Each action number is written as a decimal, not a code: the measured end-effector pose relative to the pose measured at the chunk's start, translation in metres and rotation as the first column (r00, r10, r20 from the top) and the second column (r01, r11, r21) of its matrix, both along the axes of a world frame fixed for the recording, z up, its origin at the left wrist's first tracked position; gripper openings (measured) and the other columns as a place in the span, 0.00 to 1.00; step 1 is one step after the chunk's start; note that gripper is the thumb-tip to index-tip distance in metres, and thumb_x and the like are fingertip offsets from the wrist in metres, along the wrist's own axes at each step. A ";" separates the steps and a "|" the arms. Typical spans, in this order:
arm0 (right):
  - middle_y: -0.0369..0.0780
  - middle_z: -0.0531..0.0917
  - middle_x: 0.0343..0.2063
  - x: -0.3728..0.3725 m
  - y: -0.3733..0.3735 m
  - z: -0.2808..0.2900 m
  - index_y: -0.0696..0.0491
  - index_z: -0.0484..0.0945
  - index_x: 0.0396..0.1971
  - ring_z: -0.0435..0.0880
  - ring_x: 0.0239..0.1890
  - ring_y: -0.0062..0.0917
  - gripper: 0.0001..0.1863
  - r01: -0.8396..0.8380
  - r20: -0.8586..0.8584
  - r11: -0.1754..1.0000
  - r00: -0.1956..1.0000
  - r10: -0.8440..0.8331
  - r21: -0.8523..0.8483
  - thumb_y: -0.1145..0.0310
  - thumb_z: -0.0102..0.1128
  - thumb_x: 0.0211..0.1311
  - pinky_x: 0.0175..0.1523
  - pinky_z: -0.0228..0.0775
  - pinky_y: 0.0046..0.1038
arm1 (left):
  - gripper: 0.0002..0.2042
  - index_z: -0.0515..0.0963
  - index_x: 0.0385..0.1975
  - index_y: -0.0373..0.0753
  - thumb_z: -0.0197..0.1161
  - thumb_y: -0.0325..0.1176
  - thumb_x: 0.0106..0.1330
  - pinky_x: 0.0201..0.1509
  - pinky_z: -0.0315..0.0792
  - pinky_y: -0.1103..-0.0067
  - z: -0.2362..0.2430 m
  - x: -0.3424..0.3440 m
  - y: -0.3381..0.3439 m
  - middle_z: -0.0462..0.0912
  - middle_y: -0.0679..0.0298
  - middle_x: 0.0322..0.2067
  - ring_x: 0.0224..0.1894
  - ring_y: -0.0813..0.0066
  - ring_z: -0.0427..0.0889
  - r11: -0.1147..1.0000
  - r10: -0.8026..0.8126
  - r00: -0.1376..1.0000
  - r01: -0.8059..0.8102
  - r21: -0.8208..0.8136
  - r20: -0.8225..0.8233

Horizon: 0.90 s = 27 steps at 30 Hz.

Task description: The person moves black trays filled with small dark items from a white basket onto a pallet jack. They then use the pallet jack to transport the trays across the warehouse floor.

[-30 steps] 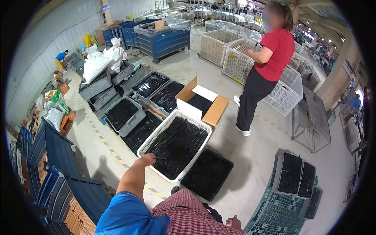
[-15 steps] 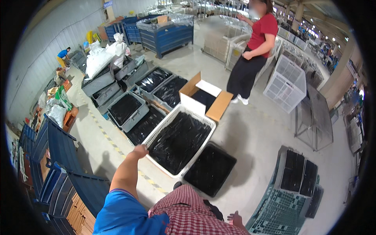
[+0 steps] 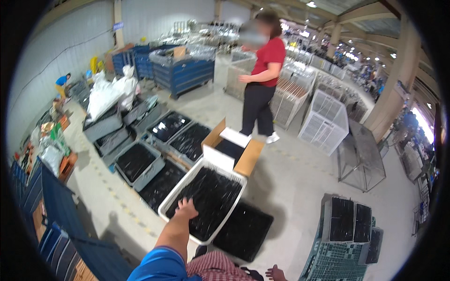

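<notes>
Left hand spread over a white basket of black strips

From the head view, the floor around the work is crowded. Gray tubs point(image 3: 152, 172) filled with dark pieces stand close together on the left, and bulging white sacks point(image 3: 101, 97) slump over more tubs behind them. A big blue container point(image 3: 193, 76) stands farther back, while blue racks point(image 3: 96, 253) fill the lower left corner. An open carton point(image 3: 249, 158) sits right against the basket's far end, its brown flap folded outward, so that side is blocked. A dark-filled tray point(image 3: 244, 232) lies close by on the right, partly behind the basket's edge. Beyond the carton a co-worker in a red top point(image 3: 271, 62) stands near pale mesh crates point(image 3: 323, 122); a metal frame point(image 3: 361, 158) is farther right. Nearer, filled trays point(image 3: 342, 220) rest on a green crate point(image 3: 330, 262).

The white basket point(image 3: 231, 175) is on the floor just ahead of the person, its pale rim showing all round. Black strips point(image 3: 214, 191), thin and glossy, lie heaped in it at mixed angles. The left hand point(image 3: 187, 209) is over the near left part of the heap, fingers apart; I cannot tell whether they touch it. The right hand point(image 3: 275, 273), low at the frame's edge, hangs well apart from the basket, fingers parted.
</notes>
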State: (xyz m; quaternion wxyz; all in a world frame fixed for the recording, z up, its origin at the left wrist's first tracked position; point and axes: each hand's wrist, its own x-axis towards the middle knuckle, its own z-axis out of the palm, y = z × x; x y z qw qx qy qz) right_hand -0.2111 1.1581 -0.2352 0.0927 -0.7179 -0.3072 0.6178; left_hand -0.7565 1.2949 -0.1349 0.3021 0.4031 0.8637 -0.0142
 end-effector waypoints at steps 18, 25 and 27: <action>0.41 0.82 0.30 -0.213 -0.034 0.007 0.60 0.76 0.40 0.80 0.33 0.26 0.30 0.316 -0.174 0.948 0.936 -0.306 0.027 0.45 0.39 0.65 0.38 0.70 0.26 | 0.28 0.66 0.55 0.42 0.60 0.39 0.52 0.63 0.58 0.64 -0.080 -0.090 0.041 0.65 0.56 0.56 0.60 0.56 0.61 0.798 -0.597 0.802 0.594 -0.103 -0.001; 0.44 0.81 0.31 -0.253 -0.115 -0.038 0.64 0.74 0.39 0.80 0.32 0.26 0.27 0.477 -0.262 0.875 0.836 -0.481 -0.085 0.51 0.42 0.66 0.41 0.70 0.24 | 0.27 0.66 0.53 0.38 0.59 0.36 0.52 0.64 0.56 0.69 -0.115 0.041 0.025 0.66 0.56 0.56 0.60 0.57 0.61 0.462 -0.866 0.457 0.886 -0.023 0.203; 0.43 0.81 0.31 -0.254 -0.138 -0.050 0.64 0.75 0.37 0.80 0.33 0.26 0.27 0.517 -0.240 0.851 0.818 -0.523 -0.091 0.52 0.41 0.66 0.42 0.70 0.24 | 0.26 0.67 0.53 0.37 0.59 0.35 0.52 0.64 0.55 0.70 -0.130 0.087 0.009 0.67 0.56 0.55 0.60 0.57 0.62 0.340 -0.908 0.329 0.941 -0.004 0.260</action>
